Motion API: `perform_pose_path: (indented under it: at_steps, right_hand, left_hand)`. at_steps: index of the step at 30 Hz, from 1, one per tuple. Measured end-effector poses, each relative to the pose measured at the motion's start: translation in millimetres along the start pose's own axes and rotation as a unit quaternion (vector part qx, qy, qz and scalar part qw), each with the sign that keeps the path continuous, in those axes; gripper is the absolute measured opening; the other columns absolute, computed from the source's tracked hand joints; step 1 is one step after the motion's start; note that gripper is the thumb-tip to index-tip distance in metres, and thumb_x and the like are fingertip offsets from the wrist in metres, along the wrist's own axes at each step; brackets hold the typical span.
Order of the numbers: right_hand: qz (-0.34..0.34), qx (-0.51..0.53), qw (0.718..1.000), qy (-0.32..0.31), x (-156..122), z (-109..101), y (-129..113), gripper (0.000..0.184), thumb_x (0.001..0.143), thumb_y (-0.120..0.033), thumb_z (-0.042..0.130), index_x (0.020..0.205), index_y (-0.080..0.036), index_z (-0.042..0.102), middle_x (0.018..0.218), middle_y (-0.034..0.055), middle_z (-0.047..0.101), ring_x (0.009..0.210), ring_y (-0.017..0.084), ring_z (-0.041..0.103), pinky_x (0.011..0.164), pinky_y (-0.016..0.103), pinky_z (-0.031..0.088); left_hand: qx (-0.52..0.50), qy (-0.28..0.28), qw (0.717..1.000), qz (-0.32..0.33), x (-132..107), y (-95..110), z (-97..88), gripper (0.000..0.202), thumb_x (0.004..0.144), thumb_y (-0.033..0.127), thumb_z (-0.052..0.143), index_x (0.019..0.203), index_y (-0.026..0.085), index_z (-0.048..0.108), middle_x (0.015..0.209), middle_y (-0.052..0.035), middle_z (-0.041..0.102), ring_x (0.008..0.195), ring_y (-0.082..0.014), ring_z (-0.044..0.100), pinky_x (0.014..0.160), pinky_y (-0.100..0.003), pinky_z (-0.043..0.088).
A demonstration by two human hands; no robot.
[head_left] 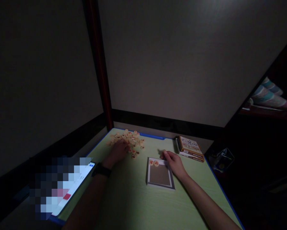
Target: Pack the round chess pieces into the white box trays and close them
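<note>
Many round wooden Chinese chess pieces (134, 135) lie in a loose heap at the far left of the table. My left hand (120, 149), with a dark band on its wrist, reaches into this heap with curled fingers; its fingertips are partly hidden among the pieces. A shallow open box tray (159, 175) lies nearer to me, right of the heap. Two pieces (153, 163) with red characters sit side by side in its far left corner. Above the tray's far right corner, my right hand (174, 162) pinches what looks like a chess piece (164, 150) between thumb and fingers.
Printed boxes (190, 147) are stacked at the table's far right corner. A lit tablet or phone screen (73, 188), partly blurred out, is at the left edge. The green table (131, 198) has a blue rim and stands against walls. Striped cloth (269, 95) lies on a shelf at right.
</note>
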State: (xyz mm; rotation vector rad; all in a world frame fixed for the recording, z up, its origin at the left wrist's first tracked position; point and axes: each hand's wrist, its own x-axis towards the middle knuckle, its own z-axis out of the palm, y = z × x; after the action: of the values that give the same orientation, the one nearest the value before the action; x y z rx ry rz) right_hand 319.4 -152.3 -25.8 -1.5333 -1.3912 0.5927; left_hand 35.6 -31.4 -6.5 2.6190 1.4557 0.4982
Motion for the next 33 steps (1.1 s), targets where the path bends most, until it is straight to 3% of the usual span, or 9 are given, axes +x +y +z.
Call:
perform_pose_path:
  at_steps: [7, 12, 15, 18, 21, 23, 27, 33]
  right_hand:
    - [0.001, -0.003, 1.0, -0.01, 0.5, -0.4, -0.4, 0.067, 0.085, -0.077, 0.042, 0.074, -0.016, 0.069, 0.076, 0.0093, 0.073, 0.073, 0.022, 0.066, 0.071, 0.032, 0.047]
    - [0.005, -0.001, 1.0, -0.002, 2.2, -1.0, 3.5, 0.068, 0.085, -0.078, 0.041, 0.076, -0.016, 0.07, 0.078, 0.0104, 0.074, 0.074, 0.024, 0.066, 0.071, 0.032, 0.047]
    - [-0.02, -0.024, 0.999, 0.013, 6.9, 1.6, -3.3, 0.064, 0.09, -0.072, 0.039, 0.078, -0.017, 0.071, 0.081, 0.0106, 0.075, 0.077, 0.024, 0.067, 0.072, 0.032, 0.048]
    - [-0.084, -0.081, 0.993, -0.008, 21.5, 12.7, -23.3, 0.049, 0.096, -0.054, 0.042, 0.087, -0.018, 0.073, 0.092, 0.0102, 0.077, 0.087, 0.024, 0.069, 0.078, 0.032, 0.049]
    - [-0.164, -0.174, 0.967, -0.091, 46.8, 35.7, -51.4, 0.028, 0.094, -0.027, 0.05, 0.105, -0.019, 0.074, 0.108, 0.0097, 0.076, 0.099, 0.023, 0.068, 0.088, 0.032, 0.048]
    - [-0.208, -0.241, 0.934, -0.164, 65.5, 55.3, -68.4, 0.032, 0.089, -0.015, 0.052, 0.112, -0.019, 0.073, 0.112, 0.0097, 0.075, 0.104, 0.022, 0.066, 0.093, 0.03, 0.046]
    - [-0.227, -0.342, 0.882, -0.232, 93.1, 90.9, -85.3, 0.038, 0.086, -0.01, 0.054, 0.119, -0.018, 0.072, 0.117, 0.0123, 0.073, 0.108, 0.021, 0.064, 0.094, 0.028, 0.045]
    - [-0.236, -0.379, 0.852, -0.272, 103.6, 110.5, -81.3, 0.031, 0.085, -0.008, 0.054, 0.105, -0.017, 0.076, 0.108, 0.0128, 0.072, 0.104, 0.021, 0.064, 0.089, 0.026, 0.045]
  left_hand:
    - [-0.014, -0.001, 1.0, 0.005, -0.7, -3.8, 0.3, 0.023, 0.093, 0.025, 0.053, 0.082, 0.016, 0.072, 0.099, -0.0111, 0.066, 0.099, -0.0238, 0.06, 0.095, -0.037, 0.046]
    - [-0.021, 0.031, 0.998, -0.043, -0.9, -2.6, -6.0, 0.027, 0.094, 0.02, 0.047, 0.084, 0.016, 0.072, 0.1, -0.0101, 0.066, 0.097, -0.0218, 0.06, 0.092, -0.034, 0.046]
    - [0.014, 0.054, 0.997, -0.051, -3.2, -0.2, -5.5, 0.031, 0.096, 0.021, 0.043, 0.097, 0.017, 0.073, 0.106, -0.0113, 0.065, 0.102, -0.0232, 0.058, 0.093, -0.036, 0.045]
    - [0.071, 0.071, 0.995, -0.028, -7.2, 2.1, -0.2, 0.035, 0.093, 0.018, 0.047, 0.12, 0.022, 0.069, 0.128, -0.0117, 0.061, 0.114, -0.0294, 0.053, 0.097, -0.043, 0.042]
    - [0.099, 0.065, 0.993, -0.016, -11.0, 4.6, 2.2, 0.04, 0.09, 0.016, 0.049, 0.124, 0.026, 0.067, 0.142, -0.0078, 0.056, 0.118, -0.0332, 0.05, 0.097, -0.049, 0.041]
    - [0.102, 0.052, 0.993, -0.018, -12.2, 6.8, -0.4, 0.037, 0.09, 0.016, 0.05, 0.12, 0.026, 0.07, 0.142, -0.0064, 0.057, 0.117, -0.0335, 0.05, 0.097, -0.049, 0.041]
    - [0.09, 0.043, 0.995, -0.026, -12.2, 11.2, -8.0, 0.031, 0.09, 0.019, 0.05, 0.108, 0.024, 0.075, 0.138, -0.0063, 0.06, 0.119, -0.0334, 0.05, 0.098, -0.049, 0.041]
    - [0.05, 0.067, 0.996, -0.029, -10.8, 11.1, -3.6, 0.03, 0.094, 0.02, 0.046, 0.098, 0.018, 0.076, 0.13, -0.0105, 0.063, 0.119, -0.0307, 0.051, 0.103, -0.048, 0.04]
